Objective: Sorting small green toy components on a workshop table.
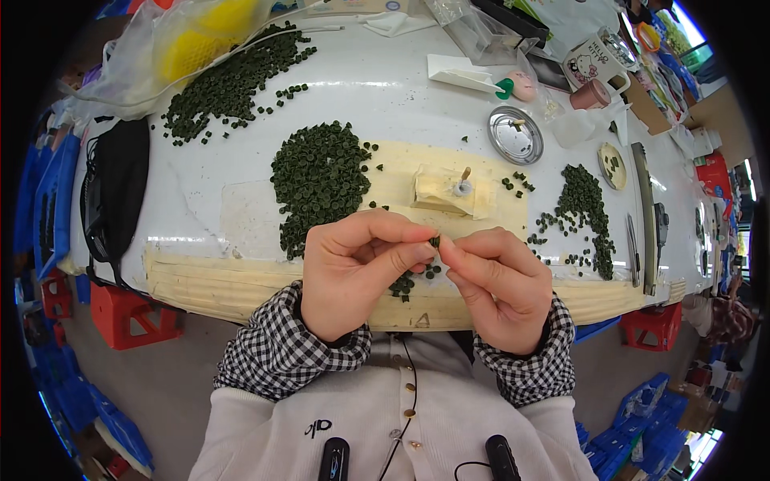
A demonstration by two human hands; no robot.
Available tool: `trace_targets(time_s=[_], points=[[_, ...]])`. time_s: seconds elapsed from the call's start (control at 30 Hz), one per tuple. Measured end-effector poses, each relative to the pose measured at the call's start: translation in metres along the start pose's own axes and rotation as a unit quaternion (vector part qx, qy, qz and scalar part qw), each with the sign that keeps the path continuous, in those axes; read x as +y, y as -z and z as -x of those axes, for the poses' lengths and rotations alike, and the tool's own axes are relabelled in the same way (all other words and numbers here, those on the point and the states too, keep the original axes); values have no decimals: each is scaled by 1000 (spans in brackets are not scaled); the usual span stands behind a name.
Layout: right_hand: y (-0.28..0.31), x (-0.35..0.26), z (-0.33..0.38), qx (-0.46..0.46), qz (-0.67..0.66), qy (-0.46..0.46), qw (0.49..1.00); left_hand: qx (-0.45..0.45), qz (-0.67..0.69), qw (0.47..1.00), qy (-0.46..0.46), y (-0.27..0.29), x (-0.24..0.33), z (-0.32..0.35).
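In front of my chest, both hands meet at the fingertips. My left hand (346, 268) pinches a small dark green cap-like piece (434, 240) between thumb and index finger. From the other side, the fingertips of my right hand (505, 280) close on the same piece, mostly covering it. Just beyond them stands a block wrapped in cream tape (449, 194), with a short peg sticking up from its top. A dense heap of dark green pieces (321, 176) lies to the left of the block. More loose pieces (403, 284) lie partly behind my hands.
Another green heap (233, 84) spreads at the far left by a clear bag (188, 48). A scattered group (581, 200) lies at right, near tweezers (633, 248) and a long metal bar (644, 208). Beyond are a round metal lid (515, 135) and a white mug (593, 64).
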State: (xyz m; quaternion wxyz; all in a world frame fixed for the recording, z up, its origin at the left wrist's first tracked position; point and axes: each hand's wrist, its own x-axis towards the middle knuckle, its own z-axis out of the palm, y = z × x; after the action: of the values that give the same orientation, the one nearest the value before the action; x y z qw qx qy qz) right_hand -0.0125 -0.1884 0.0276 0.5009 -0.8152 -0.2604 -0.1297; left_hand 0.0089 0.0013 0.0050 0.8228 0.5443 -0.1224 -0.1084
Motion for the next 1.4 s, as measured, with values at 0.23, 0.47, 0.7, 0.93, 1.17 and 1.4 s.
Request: trace_targets(time_s=[0.23, 0.47, 0.7, 0.93, 1.17, 1.4], points=[[24, 2, -19, 50, 73, -29, 996, 43, -27, 999, 10, -6, 3, -3], [20, 31, -47, 50, 221, 6, 974, 55, -51, 997, -3, -6, 1, -4], [18, 30, -48, 68, 232, 27, 970, 45, -65, 997, -21, -5, 0, -5], [21, 31, -45, 38, 259, 26, 965, 52, -50, 997, -33, -5, -1, -5], [27, 3, -42, 115, 71, 71, 988, 50, -83, 995, -36, -5, 0, -4], [14, 2, -33, -10, -96, -33, 995, 39, -90, 994, -42, -4, -2, -3]])
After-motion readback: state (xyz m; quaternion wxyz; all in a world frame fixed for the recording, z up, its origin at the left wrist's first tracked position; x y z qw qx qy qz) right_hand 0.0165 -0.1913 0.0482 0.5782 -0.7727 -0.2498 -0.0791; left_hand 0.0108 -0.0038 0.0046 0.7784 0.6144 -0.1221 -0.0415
